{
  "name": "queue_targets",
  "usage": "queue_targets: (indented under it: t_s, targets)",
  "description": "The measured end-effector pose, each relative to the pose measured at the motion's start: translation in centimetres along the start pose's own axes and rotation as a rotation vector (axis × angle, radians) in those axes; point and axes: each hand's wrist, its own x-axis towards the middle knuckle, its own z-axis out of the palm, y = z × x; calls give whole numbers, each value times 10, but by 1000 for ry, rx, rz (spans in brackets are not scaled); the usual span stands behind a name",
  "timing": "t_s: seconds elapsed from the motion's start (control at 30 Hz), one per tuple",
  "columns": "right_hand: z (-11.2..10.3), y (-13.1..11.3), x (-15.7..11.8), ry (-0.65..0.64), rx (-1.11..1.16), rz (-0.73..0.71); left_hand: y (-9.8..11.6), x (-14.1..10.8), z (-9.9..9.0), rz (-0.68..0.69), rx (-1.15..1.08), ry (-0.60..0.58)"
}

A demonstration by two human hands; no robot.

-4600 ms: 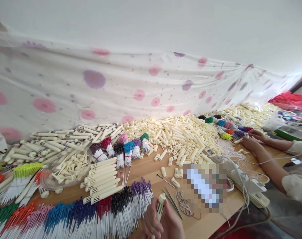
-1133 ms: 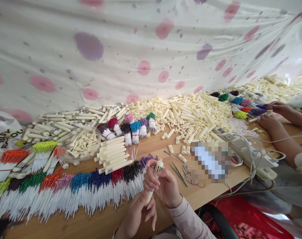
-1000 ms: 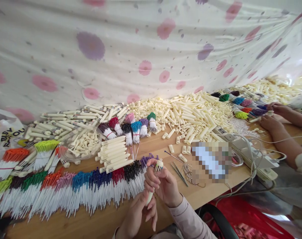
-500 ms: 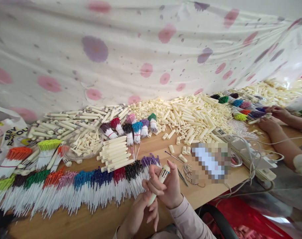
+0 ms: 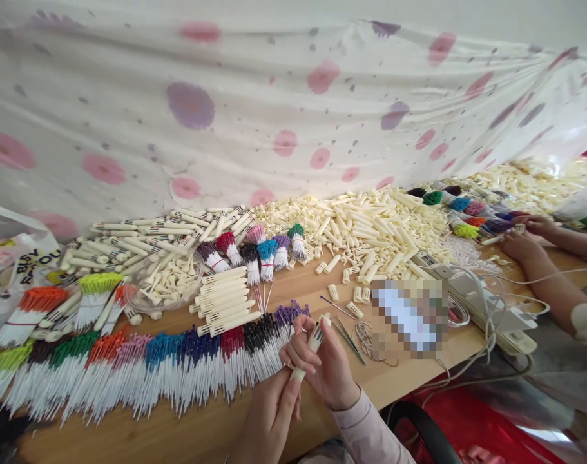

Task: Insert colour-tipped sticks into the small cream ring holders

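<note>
Both my hands hold one cream multi-colour pen at a tilt above the table's front edge. My right hand has its fingers curled round the slotted upper part. Lower down, my left hand pinches the narrow tip end between thumb and fingers. Fingers partly hide the barrel. Just left of my hands runs a long row of white refills with coloured tops, purple and black nearest me. Behind it lies a stack of cream pen barrels. Tweezers rest right of my hands.
Cream pen parts are heaped along the curtain. A clear bowl of small cream tips stands behind the row. Bundled refills sit mid-table. At right are a power strip with cables and a co-worker's hands.
My left hand has closed in on the pen's lower end, its loose fingers now drawn in. My right index finger has come down onto the pen's top.
</note>
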Motion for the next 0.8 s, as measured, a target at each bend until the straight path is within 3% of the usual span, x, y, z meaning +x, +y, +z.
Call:
queue_targets:
  t_s: [0.23, 0.47, 0.8]
  targets:
    - [-2, 2, -1, 44, -28, -25, -1, -4, 3, 25, 82, 48]
    - [-3, 10, 1, 117, 9, -28, -14, -4, 2, 59, 134, 65]
    - [-1, 4, 2, 62, 35, 30, -18, -1, 0, 47, 121, 9]
